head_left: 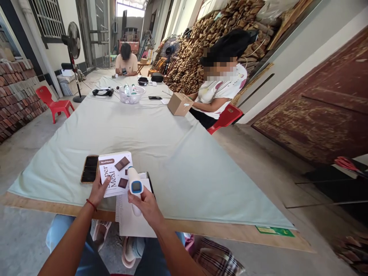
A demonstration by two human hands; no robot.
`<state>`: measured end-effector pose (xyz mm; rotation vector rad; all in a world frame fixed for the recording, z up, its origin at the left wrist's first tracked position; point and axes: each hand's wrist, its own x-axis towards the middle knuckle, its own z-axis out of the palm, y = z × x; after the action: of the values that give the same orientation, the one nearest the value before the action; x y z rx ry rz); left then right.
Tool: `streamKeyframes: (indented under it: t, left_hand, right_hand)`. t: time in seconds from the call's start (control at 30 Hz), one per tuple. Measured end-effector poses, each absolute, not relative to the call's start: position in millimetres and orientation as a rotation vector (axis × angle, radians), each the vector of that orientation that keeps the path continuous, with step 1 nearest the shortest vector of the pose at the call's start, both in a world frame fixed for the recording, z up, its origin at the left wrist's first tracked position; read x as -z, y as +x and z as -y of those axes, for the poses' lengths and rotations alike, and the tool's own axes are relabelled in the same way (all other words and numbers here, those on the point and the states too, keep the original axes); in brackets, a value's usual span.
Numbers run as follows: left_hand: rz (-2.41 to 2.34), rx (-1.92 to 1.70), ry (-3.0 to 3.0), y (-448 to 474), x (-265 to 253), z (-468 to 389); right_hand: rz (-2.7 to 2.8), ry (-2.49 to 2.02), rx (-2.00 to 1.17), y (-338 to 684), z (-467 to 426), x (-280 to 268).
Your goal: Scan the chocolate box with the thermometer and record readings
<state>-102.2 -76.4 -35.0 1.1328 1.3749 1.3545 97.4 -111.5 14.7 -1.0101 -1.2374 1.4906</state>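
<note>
Now, left hand: my left hand (99, 190) grasps the white NutriMotion Super Meal box (110, 188) by its lower left side, thumb across the printed front; a red bracelet (91, 204) circles that wrist.
Right hand: my right hand (148, 206) is wrapped around the handle of a white infrared thermometer (132, 176), its blue-framed screen facing me.
Box and thermometer: both are above the table's near edge, the thermometer's head overlapping the box's right side; I cannot tell whether they touch.
Near edge: a smartphone (89, 168) lies just left of the box, and paper sheets (135, 226) lie below my hands, jutting past the edge.
Tablecloth: pale green cloth (184, 165) covers the table.
Far end: a clear plastic basin (132, 100) holds bottles (133, 90).
Co-workers: one person (227, 88) sits at right with hands at a cardboard carton (178, 104); another (126, 61) sits at the far end, holding a small dark object (124, 71).
</note>
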Motion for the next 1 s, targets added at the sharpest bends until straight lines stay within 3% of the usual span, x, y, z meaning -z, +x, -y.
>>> streamKeyframes:
  t: [0.3,0.63,1.0]
  left_hand:
    - [-1.291,-1.314,1.281,-107.2,65.4,89.0]
    - [-1.237,-1.314,1.335,-113.4,65.5,89.6]
    - [-1.243,-1.265,1.335,-117.9,64.8,87.1]
  right_hand:
    - [1.135,-1.098,-1.498,60.9,87.1,-5.3]
    - [1.023,-1.134,-1.605,58.0,77.0,-10.1]
    - [1.132,-1.288,-1.480,57.5,75.0,-10.0]
